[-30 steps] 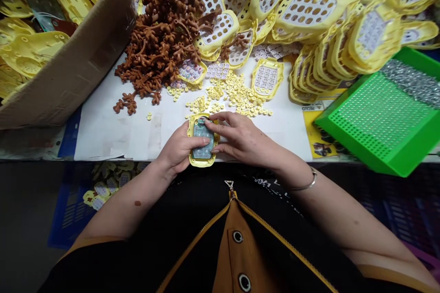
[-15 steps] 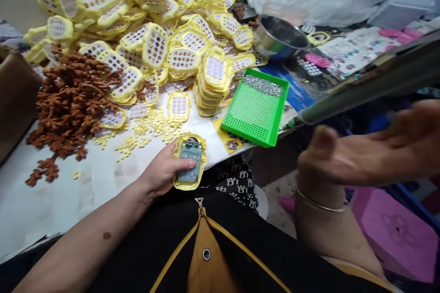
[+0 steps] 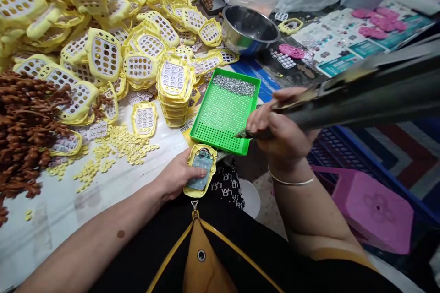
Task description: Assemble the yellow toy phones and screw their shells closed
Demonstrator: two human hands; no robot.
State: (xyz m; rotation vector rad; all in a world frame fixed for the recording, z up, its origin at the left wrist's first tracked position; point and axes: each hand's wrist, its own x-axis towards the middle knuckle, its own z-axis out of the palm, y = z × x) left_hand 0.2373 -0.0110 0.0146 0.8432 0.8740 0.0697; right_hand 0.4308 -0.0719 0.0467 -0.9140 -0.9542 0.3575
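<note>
My left hand (image 3: pixel 178 175) grips a yellow toy-phone shell (image 3: pixel 201 170) with a green circuit board inside, at the table's near edge. My right hand (image 3: pixel 280 128) is closed around a long dark electric screwdriver (image 3: pixel 343 100), its tip pointing left over the near right corner of a green perforated tray (image 3: pixel 223 114). A strip of small silver screws (image 3: pixel 233 85) lies along the tray's far side.
A big heap of yellow shells (image 3: pixel 103 32) fills the back left, with a stack (image 3: pixel 173 87) beside the tray. Brown plastic parts (image 3: pixel 24 128) pile at left; small yellow buttons (image 3: pixel 117 146) are scattered. A steel bowl (image 3: pixel 249 29) stands behind the tray. A pink stool (image 3: pixel 371 206) sits below right.
My right hand left the shell, swung out to the right, and now grips the screwdriver near the green tray. The view turned right. My left hand kept the shell.
</note>
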